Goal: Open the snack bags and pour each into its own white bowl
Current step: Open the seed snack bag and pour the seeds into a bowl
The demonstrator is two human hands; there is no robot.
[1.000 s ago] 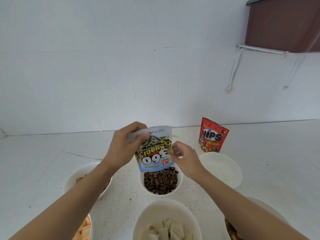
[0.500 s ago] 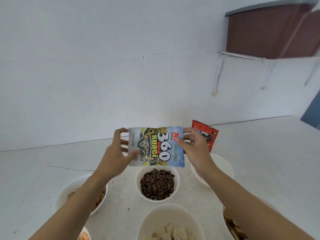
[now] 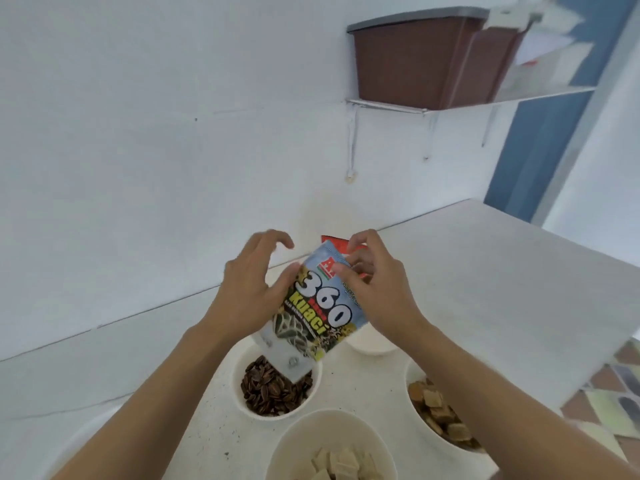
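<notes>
two hands hold the seed bag (image 3: 318,306) tilted above the seed bowl (image 3: 277,389): left hand (image 3: 247,292) pinches its left edge, right hand (image 3: 374,292) its top. a loose grip could scatter leftover seeds onto the table (image 3: 485,271), or knock the red bag (image 3: 334,241) behind.

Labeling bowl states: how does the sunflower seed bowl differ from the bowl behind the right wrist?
The sunflower seed bowl holds dark striped seeds; the bowl behind the right wrist shows no contents in its visible part. The seed bowl is mostly in view, with the 360 Kuaci bag hanging over its far side, while the other bowl is largely hidden by the right hand and bag. Both are white and sit on the white counter.
</notes>
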